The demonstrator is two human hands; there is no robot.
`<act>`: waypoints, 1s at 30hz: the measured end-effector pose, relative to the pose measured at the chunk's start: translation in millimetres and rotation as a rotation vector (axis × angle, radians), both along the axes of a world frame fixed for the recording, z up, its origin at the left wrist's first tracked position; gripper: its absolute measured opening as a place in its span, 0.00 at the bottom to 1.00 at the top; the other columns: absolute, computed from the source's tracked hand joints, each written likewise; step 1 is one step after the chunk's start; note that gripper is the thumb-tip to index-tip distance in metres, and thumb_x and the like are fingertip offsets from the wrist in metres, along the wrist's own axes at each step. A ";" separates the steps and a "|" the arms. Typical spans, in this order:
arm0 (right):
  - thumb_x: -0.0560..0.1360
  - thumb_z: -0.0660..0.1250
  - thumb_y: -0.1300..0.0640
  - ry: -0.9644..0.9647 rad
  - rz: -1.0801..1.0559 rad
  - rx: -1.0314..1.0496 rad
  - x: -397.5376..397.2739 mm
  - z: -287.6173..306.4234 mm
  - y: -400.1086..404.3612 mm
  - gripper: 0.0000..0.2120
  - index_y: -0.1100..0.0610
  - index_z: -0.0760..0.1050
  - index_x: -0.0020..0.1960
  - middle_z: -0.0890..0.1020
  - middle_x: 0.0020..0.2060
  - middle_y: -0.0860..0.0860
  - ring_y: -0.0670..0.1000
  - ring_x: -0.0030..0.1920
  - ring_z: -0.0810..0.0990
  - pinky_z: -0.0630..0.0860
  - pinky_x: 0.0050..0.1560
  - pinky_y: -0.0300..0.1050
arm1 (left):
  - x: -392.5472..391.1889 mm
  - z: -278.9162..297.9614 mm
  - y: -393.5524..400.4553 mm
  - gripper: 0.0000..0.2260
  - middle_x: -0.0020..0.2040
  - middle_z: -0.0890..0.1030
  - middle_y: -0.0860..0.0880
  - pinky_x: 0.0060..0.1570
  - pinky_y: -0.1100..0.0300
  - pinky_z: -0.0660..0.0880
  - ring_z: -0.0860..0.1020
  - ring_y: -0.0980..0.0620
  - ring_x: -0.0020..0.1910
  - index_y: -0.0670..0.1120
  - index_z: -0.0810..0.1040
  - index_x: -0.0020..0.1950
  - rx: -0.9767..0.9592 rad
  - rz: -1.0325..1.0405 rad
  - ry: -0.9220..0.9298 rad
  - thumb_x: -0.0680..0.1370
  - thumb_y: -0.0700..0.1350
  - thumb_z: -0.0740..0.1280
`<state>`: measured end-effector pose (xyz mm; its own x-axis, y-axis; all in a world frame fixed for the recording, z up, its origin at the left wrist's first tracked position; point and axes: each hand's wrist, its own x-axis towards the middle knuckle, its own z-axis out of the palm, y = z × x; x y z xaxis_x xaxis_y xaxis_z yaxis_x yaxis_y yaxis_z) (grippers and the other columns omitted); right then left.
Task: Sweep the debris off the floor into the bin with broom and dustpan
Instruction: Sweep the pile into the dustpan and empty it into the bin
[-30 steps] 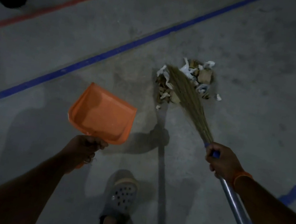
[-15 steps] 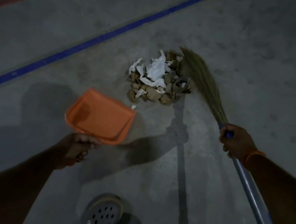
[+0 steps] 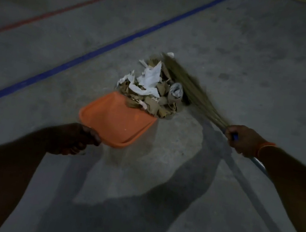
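The debris (image 3: 153, 90), a heap of brown scraps and crumpled white paper, lies on the concrete floor (image 3: 254, 71), its near edge spilling over the front lip of the orange dustpan (image 3: 115, 120). The pan's inside is otherwise bare. The broom (image 3: 188, 89) bristles press against the heap's far right side. The left hand (image 3: 73, 139) grips the dustpan's handle; the right hand (image 3: 243, 140) has its fingers clenched round the broom's handle. A blue line (image 3: 98, 52) and a red line (image 3: 64, 10) cross the floor beyond.
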<state>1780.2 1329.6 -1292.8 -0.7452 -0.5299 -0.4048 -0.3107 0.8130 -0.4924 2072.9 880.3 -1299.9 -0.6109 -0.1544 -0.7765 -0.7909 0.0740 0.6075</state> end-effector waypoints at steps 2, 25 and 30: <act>0.69 0.65 0.70 0.034 0.062 -0.016 0.0 -2.3 -0.3 0.12 0.53 0.73 0.36 0.75 0.28 0.49 0.48 0.24 0.74 0.71 0.23 0.36 | 18.1 1.8 -11.0 0.11 0.51 0.68 0.44 0.31 0.62 0.54 0.54 0.52 0.33 0.42 0.82 0.53 0.083 0.121 0.073 0.72 0.44 0.72; 0.65 0.64 0.69 0.063 0.365 -0.155 95.4 -5.4 26.6 0.16 0.48 0.68 0.34 0.73 0.30 0.38 0.38 0.34 0.72 0.66 0.39 0.31 | -5.4 0.2 96.1 0.10 0.41 0.79 0.42 0.20 0.68 0.63 0.66 0.59 0.23 0.39 0.79 0.54 0.146 0.311 0.281 0.81 0.30 0.60; 0.66 0.64 0.72 -0.021 0.246 -0.219 121.2 5.7 61.6 0.17 0.50 0.68 0.34 0.72 0.30 0.42 0.35 0.32 0.74 0.68 0.36 0.28 | -2.7 0.0 117.0 0.10 0.35 0.79 0.47 0.21 0.68 0.63 0.66 0.58 0.23 0.38 0.78 0.57 0.157 0.280 0.275 0.81 0.30 0.60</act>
<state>1901.4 1391.2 -1287.1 -0.5768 -0.7691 -0.2754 -0.4727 0.5892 -0.6553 2070.2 997.3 -1299.9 -0.7499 -0.2367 -0.6178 -0.5743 -0.2307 0.7855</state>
